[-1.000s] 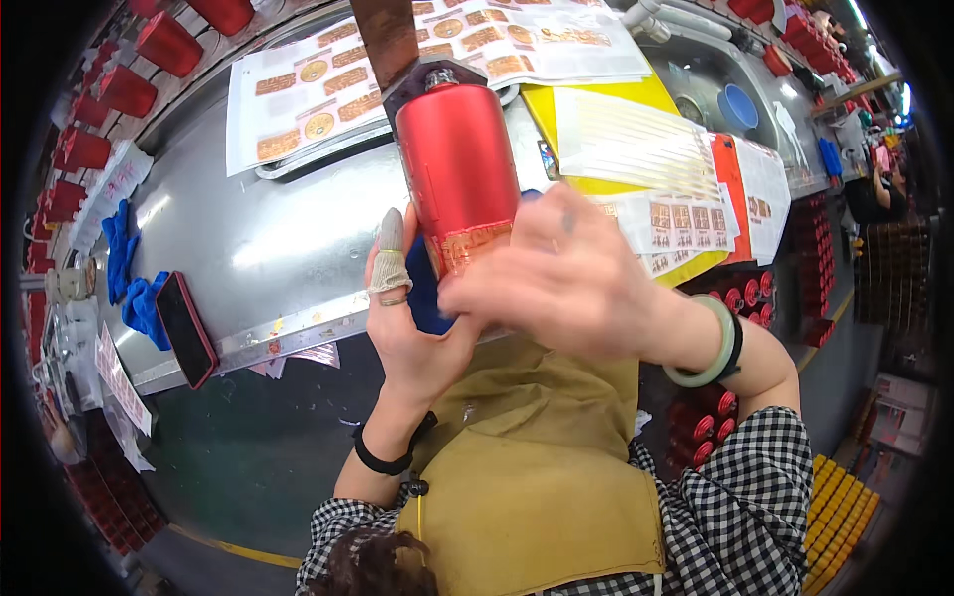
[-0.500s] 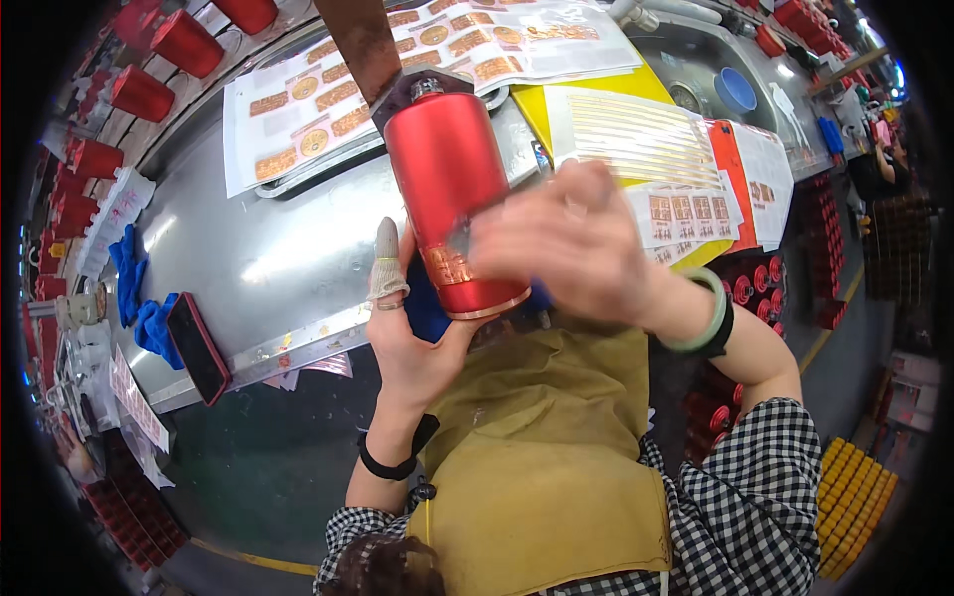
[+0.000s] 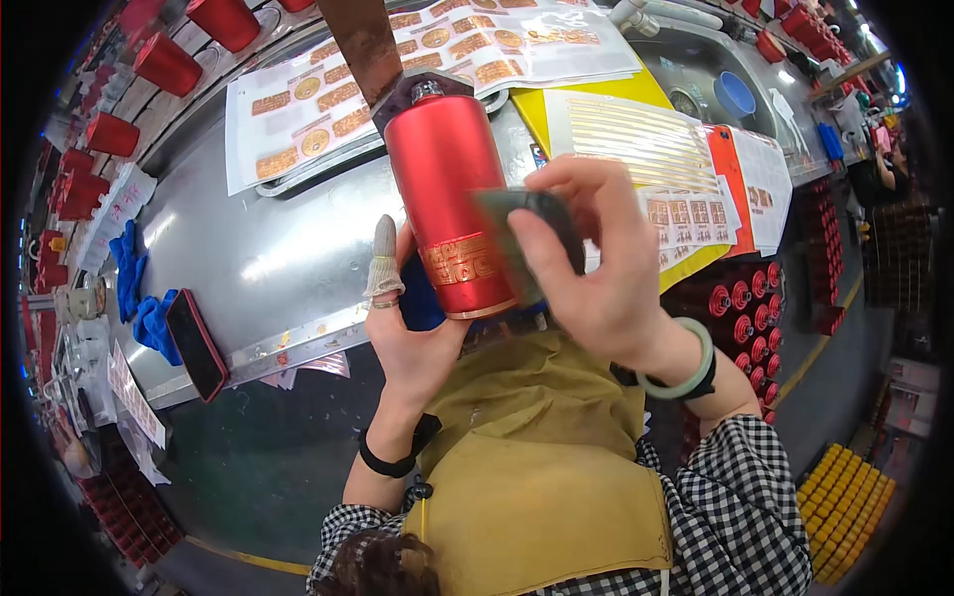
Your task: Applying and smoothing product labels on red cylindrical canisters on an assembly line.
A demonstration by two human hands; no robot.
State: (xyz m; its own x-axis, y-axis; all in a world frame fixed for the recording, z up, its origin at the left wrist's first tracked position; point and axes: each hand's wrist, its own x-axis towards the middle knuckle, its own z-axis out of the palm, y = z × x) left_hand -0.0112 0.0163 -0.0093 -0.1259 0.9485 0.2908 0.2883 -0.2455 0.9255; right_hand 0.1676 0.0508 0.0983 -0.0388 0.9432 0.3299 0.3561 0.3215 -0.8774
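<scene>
Bottle (image 3: pixel 447 189) | left hand (image 3: pixel 417 348) upright, fingers gripping base | right hand (image 3: pixel 616 293) arched, fingers pinching dark pad (image 3: pixel 550 221)

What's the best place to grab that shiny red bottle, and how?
Probably round its bottom end, from the left, with a curved hand. The red bottle is round, its neck is up at the dark bracket, and its bottom points toward the person. The left hand cups it there; the right hand and its green-and-black tool crowd the other side.
</scene>
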